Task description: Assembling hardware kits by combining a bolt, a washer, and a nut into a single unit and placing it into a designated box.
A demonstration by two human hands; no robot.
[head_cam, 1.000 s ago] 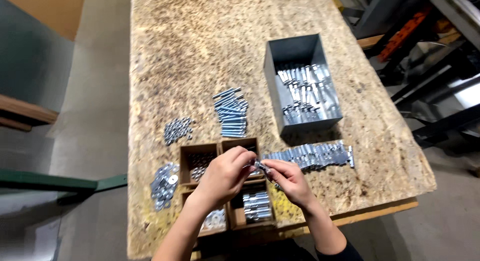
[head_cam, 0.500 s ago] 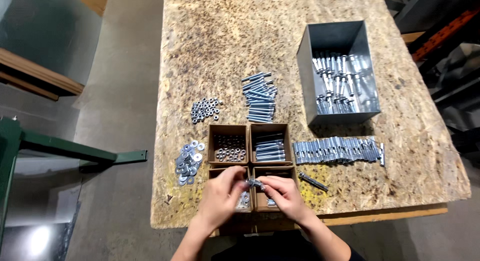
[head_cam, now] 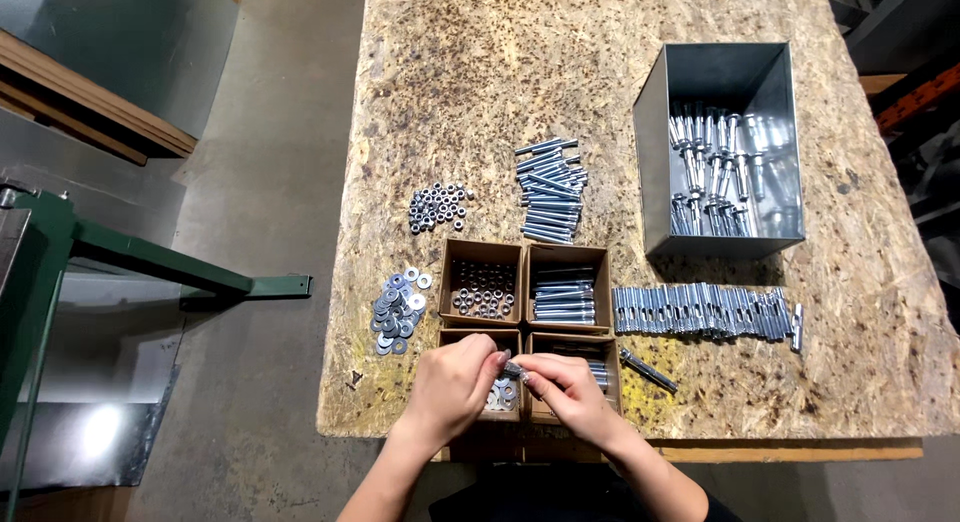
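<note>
surface: rough chipboard table (head_cam: 450, 72) over a grey concrete floor.
metal bin (head_cam: 655, 142): open grey box at far right, assembled bolts lie inside.
cardboard boxes (head_cam: 527, 247): four small trays, with nuts, bolts and washers.
loose rows: bolts (head_cam: 550, 187), sleeves (head_cam: 700, 310), nuts (head_cam: 438, 207), washers (head_cam: 398, 307).
left hand (head_cam: 450, 387): fingers closed, pinching a small bolt (head_cam: 514, 368).
right hand (head_cam: 570, 387): pinching the same bolt, above the near trays.
advice: i think it is better to keep the bolt low over the trays.
</note>
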